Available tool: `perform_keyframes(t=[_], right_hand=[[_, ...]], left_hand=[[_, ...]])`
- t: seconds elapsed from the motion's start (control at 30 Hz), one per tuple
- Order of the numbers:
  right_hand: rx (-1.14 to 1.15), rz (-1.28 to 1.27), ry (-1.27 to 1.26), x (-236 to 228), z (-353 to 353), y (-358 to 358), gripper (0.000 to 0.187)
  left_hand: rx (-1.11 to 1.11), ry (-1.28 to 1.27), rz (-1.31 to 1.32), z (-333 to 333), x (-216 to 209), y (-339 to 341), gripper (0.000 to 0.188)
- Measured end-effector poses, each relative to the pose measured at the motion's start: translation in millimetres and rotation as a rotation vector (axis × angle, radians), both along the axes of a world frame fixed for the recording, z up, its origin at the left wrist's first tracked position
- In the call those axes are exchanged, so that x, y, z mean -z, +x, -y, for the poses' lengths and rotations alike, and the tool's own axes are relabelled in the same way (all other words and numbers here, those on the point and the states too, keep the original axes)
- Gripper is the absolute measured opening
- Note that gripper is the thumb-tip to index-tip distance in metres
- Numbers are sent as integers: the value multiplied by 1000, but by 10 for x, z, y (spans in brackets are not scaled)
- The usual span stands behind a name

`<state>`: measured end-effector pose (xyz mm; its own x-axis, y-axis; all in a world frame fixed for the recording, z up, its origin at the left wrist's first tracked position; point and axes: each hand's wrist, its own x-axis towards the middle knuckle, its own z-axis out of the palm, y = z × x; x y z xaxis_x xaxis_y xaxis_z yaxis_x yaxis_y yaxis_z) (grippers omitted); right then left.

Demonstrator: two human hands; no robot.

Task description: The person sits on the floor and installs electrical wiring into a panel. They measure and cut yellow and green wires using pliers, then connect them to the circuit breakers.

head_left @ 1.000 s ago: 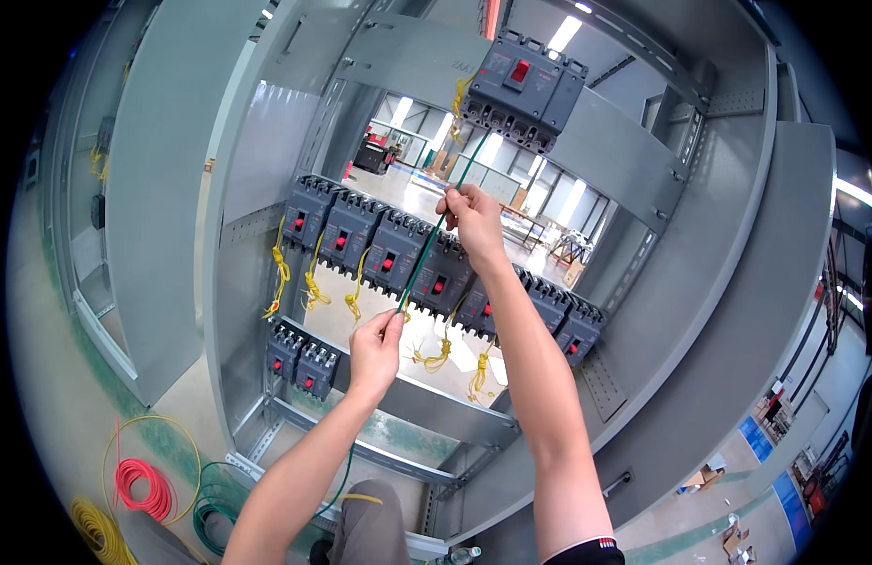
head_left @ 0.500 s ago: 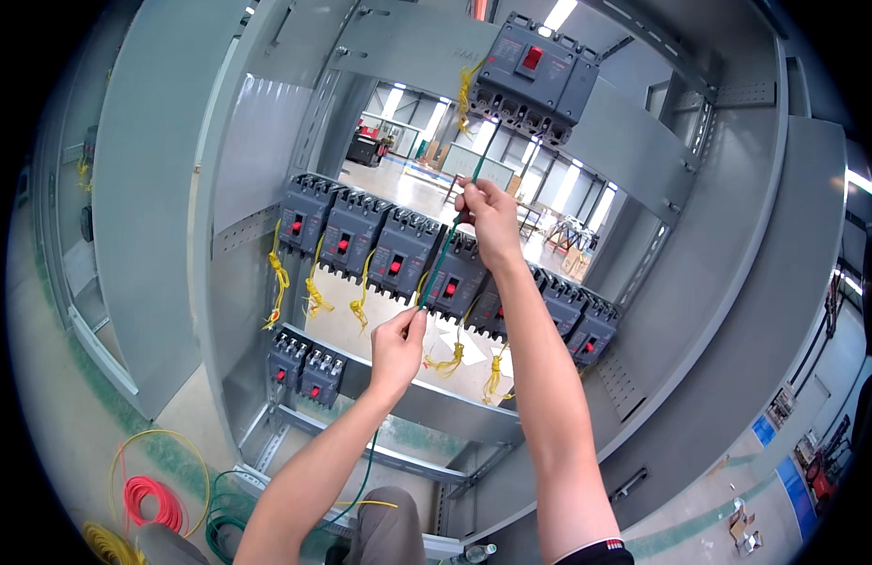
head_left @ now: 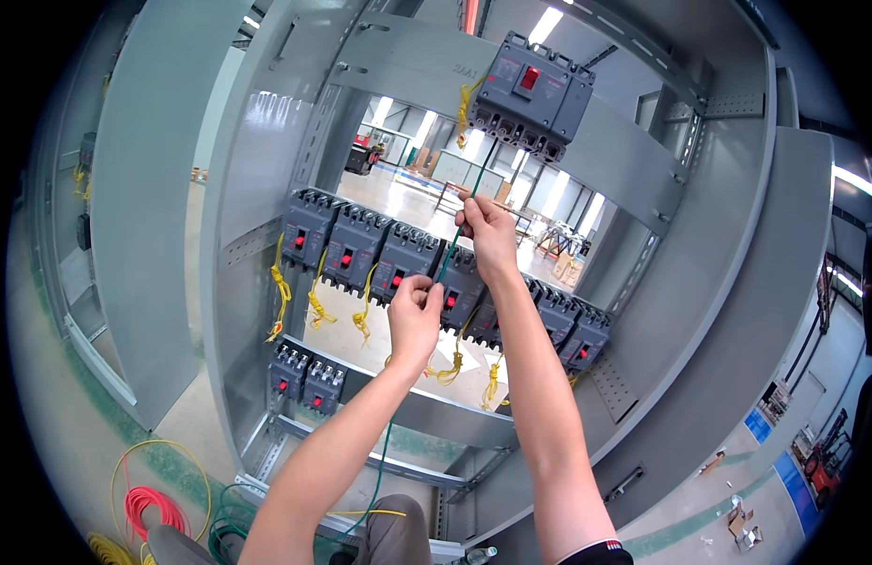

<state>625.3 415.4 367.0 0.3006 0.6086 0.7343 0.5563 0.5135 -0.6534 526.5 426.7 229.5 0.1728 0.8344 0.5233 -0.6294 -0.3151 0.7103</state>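
Note:
A thin green wire runs from the underside of the large circuit breaker down through both my hands. My right hand pinches it just below that breaker, thumb against fingers. Lower and to the left, my left hand is closed on the same wire, in front of the middle of a row of smaller grey circuit breakers with red switches. Between the hands the wire is nearly straight. Below my left hand its slack hangs past my forearm toward my knee. The wire's upper end is hard to make out.
Knotted yellow wires hang from the breakers. Two small breakers sit lower left on a rail. The grey cabinet's side wall rises at right. Red, green and yellow wire coils lie on the floor at left.
My left hand has slid up and right along the green wire, closer to my right hand. My right hand keeps its pinch. The whole view has shifted slightly.

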Motion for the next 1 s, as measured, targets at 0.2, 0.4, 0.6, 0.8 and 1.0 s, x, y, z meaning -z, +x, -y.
perform_keyframes(t=[0.2, 0.4, 0.6, 0.8, 1.0], right_hand=[[-12, -26, 4, 17, 20, 12, 32], [-24, -42, 7, -12, 9, -14, 32], [-14, -48, 6, 8, 36, 1, 32], [-30, -68, 19, 27, 18, -12, 32], [-25, -47, 13, 12, 7, 7, 34]], left_hand=[[-88, 49, -89, 15, -154, 11, 18], [-103, 79, -78, -18, -171, 8, 16], [-95, 88, -110, -3, -179, -32, 18], [-79, 121, -164, -12, -168, -85, 15], [-55, 146, -155, -43, -168, -71, 14]])
